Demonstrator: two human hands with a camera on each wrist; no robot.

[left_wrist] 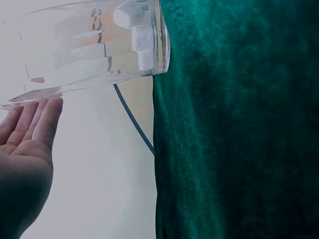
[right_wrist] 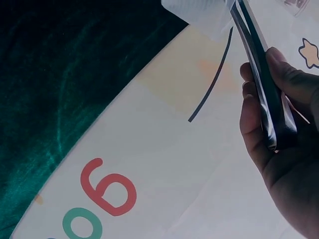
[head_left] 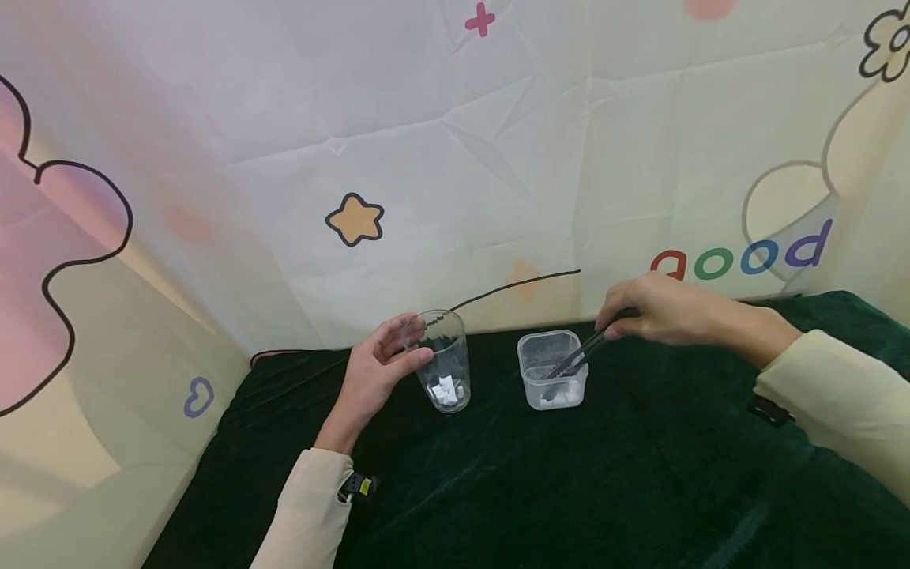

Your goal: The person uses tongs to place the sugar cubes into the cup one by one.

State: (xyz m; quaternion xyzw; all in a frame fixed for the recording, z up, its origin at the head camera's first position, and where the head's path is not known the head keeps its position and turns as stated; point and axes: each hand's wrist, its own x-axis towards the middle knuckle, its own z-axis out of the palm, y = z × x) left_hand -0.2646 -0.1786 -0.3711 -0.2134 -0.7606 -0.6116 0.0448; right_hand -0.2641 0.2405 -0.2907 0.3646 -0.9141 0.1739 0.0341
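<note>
The left hand [head_left: 373,367] curls round the clear plastic cup [head_left: 444,359], thumb on the near side and fingers behind it, holding it upright on the dark green velvet cloth [head_left: 569,490]. Small white cubes [head_left: 446,390] lie in the cup's bottom. Just to its right, apart from it, stands a square clear plastic container [head_left: 553,369] with more white pieces [head_left: 558,397] inside. The right hand [head_left: 657,310] pinches the black tongs [head_left: 577,357], whose tips reach down into that container; the arms look nearly closed, but whether they grip a piece I cannot tell.

Both vessels stand close to the cloth's far edge, right against the hanging printed backdrop [head_left: 455,158], so little room lies behind them. Wide open cloth stretches toward the person. The cloth's left edge runs diagonally past the left sleeve [head_left: 306,506].

On the backdrop, coloured letters read "good" upside down [head_left: 742,257].
</note>
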